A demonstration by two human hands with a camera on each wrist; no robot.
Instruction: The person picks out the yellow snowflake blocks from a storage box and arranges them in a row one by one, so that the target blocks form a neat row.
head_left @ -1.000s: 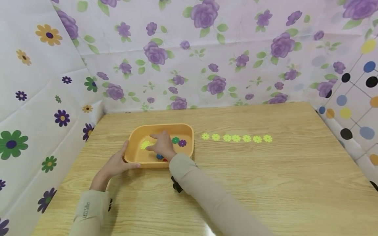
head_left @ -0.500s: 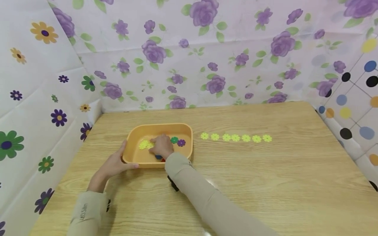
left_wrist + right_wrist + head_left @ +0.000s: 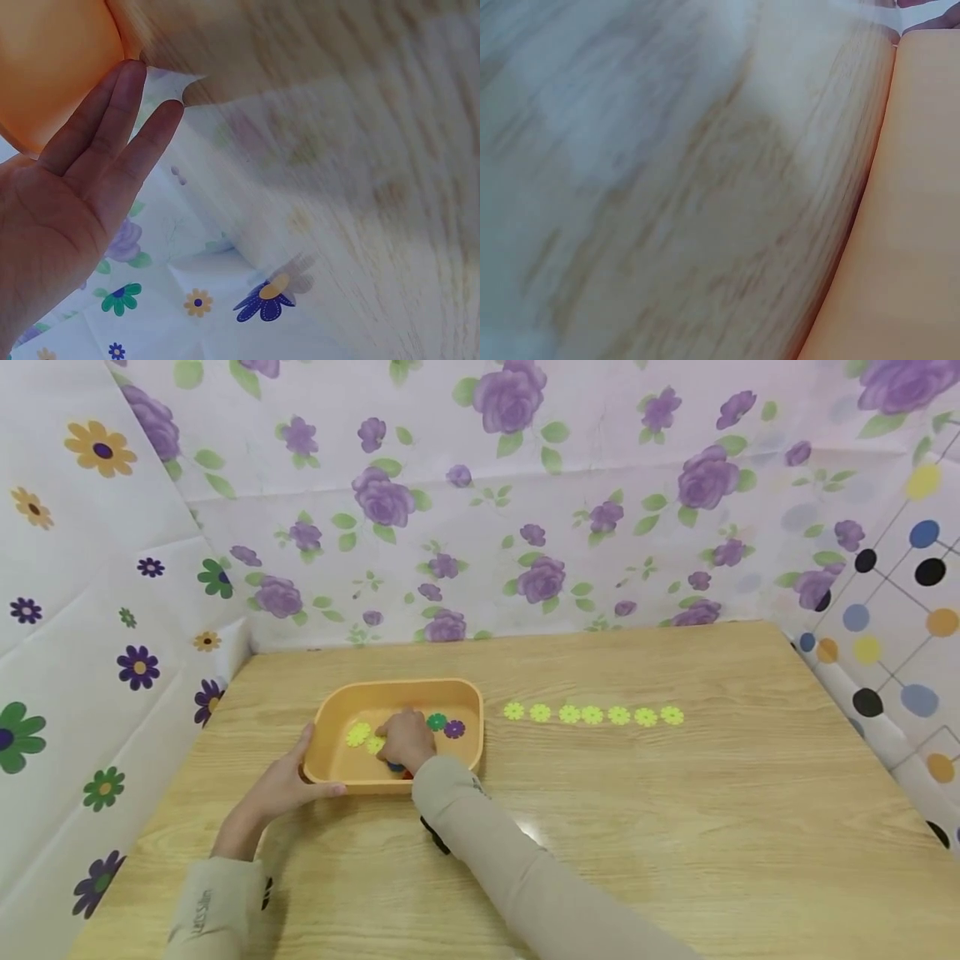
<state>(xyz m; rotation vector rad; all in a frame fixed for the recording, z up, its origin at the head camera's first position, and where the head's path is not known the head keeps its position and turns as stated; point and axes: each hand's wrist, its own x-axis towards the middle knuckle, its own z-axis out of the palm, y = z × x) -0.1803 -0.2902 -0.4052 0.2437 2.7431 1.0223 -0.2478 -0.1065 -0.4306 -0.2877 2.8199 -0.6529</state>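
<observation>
An orange plastic tray (image 3: 330, 766) stands on the left of the table. My left hand (image 3: 279, 785) rests round its near-left corner, thumb along the front wall; in the left wrist view, straight fingers (image 3: 112, 112) lie against the outside. Inside the tray, my right hand (image 3: 407, 739) pinches a yellow flower-shaped disc (image 3: 375, 745) between thumb and index finger. Another yellow disc (image 3: 358, 734) lies just left of it. A green disc (image 3: 437, 722) and a purple disc (image 3: 454, 729) are to the right. Blue (image 3: 395, 767) and red pieces are partly hidden under the right hand.
Several yellow flower discs (image 3: 592, 716) form a row on the wooden table (image 3: 675, 818), right of the tray. A flowered sheet (image 3: 487, 527) hangs behind the table, and patterned sheets flank both sides.
My right thumb and index finger have drawn closer together at the yellow discs. One yellow disc has slid towards me, apart from the other. The left hand stays at the tray's corner.
</observation>
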